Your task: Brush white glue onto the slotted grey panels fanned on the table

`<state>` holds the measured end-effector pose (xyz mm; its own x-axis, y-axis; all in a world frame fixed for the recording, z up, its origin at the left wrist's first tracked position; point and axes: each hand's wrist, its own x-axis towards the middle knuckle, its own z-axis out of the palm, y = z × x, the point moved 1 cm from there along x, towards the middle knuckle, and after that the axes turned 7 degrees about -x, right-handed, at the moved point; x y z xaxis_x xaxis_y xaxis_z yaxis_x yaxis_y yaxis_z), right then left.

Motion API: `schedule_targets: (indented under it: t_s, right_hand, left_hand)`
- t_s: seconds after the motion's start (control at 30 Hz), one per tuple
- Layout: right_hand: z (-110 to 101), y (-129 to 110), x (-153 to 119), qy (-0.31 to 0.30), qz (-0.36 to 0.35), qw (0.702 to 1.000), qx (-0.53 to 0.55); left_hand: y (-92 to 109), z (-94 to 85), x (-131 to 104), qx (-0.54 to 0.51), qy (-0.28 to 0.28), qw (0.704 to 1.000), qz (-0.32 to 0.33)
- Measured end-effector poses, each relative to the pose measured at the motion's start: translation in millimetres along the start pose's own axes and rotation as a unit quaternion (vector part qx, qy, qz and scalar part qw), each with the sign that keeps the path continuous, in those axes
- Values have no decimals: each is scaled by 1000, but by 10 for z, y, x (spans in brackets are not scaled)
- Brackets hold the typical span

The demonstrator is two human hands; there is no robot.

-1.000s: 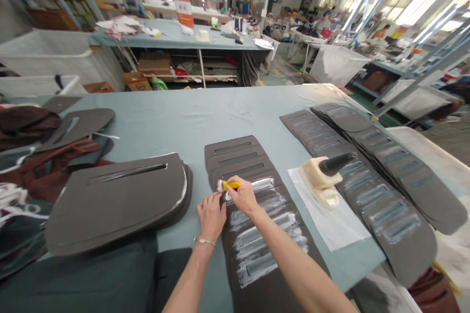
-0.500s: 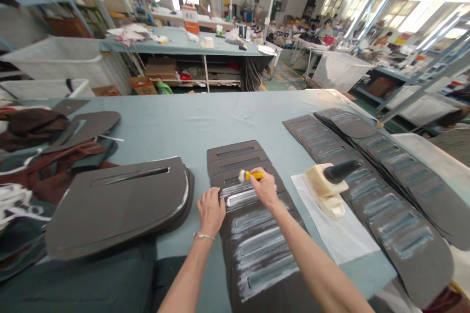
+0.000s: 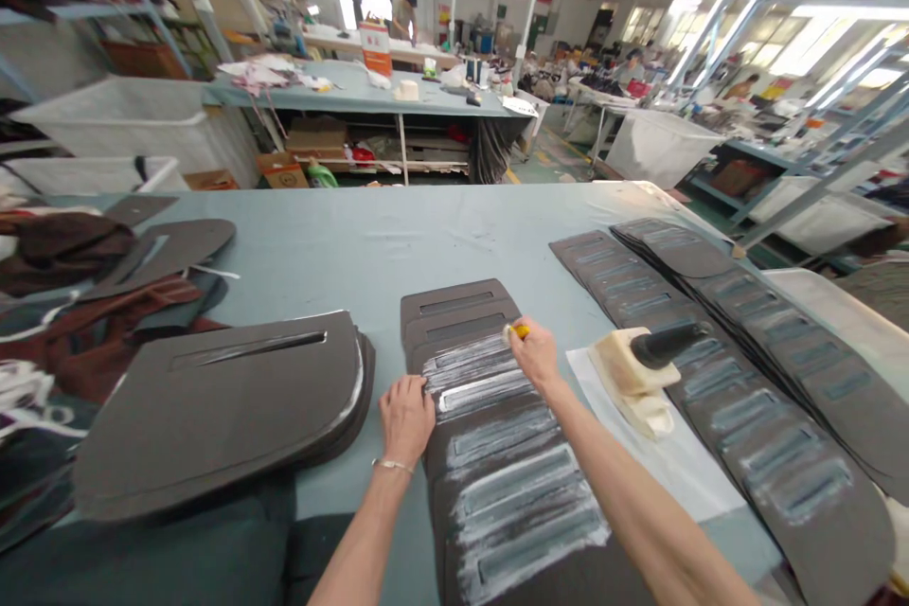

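Dark grey slotted panels overlap in a staggered row before me, with white glue smeared around several slots. My right hand is closed around a small yellow-handled brush, its bristles at the right end of an upper slot. Flat on the row's left edge rests my left hand, holding nothing, fingers bent slightly over the panel edge. To the right, a cream plastic container with a black neck lies on a white sheet.
A thick stack of larger slotted panels is at left, near dark and brown fabric pieces. Glue-smeared panels lie fanned along the right side. Beyond the blue-green table are white bins and a person.
My right hand has swept the brush rightward across an upper slot, and fresh white glue now covers the area around it. The left hand has stayed at the row's edge.
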<state>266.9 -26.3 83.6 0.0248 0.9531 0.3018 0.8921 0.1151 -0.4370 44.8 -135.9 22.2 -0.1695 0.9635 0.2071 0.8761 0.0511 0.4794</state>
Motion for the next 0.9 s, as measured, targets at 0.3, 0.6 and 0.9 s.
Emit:
schedule_targets:
  t_s: [0.3, 0.6, 0.9]
  right_hand:
    - [179, -133, -101, -74, -44, 994, 62]
    - [-68, 409, 185, -26, 19, 999, -26]
    - [-57, 464, 158, -12, 31, 998, -51]
  left_hand:
    - [-19, 15, -6, 1, 7, 1000, 11]
    - [-37, 37, -6, -4, 3, 1000, 1]
    - [-23, 0, -5, -4, 0, 1000, -3]
